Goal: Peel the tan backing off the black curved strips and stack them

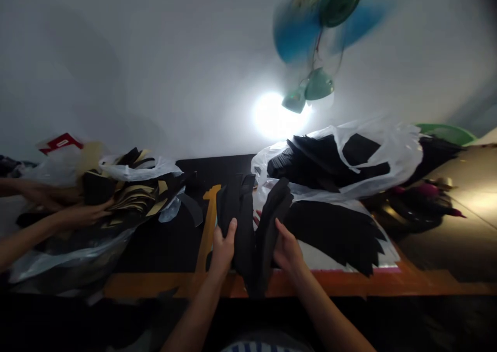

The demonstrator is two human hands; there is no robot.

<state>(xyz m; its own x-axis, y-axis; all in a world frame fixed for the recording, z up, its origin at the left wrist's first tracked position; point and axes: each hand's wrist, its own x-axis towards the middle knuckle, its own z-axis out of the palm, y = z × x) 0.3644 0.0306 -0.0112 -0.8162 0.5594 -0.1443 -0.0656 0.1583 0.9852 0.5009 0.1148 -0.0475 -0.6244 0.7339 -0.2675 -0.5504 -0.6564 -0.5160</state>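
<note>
My left hand (224, 249) grips a stack of black cut pieces (243, 228), thumb on top and fingers hidden beneath. On the other side, my right hand (287, 246) is closed around a second bundle of black pieces (272, 222). The two bundles meet near the table's front edge and spread apart toward the back, like a V. Whether they are fabric or another sheet material I cannot tell. Just right of my right hand, more black pieces (336, 233) lie fanned out on a white sheet (390, 253).
Behind them, a white plastic bag (404, 145) holds more black pieces. At the left, another person's hands (83, 212) handle black-and-tan pieces (134, 199) beside plastic bags. A blue-bladed fan (295, 31) spins overhead. Orange-brown tape (155, 284) runs along the black table's front edge.
</note>
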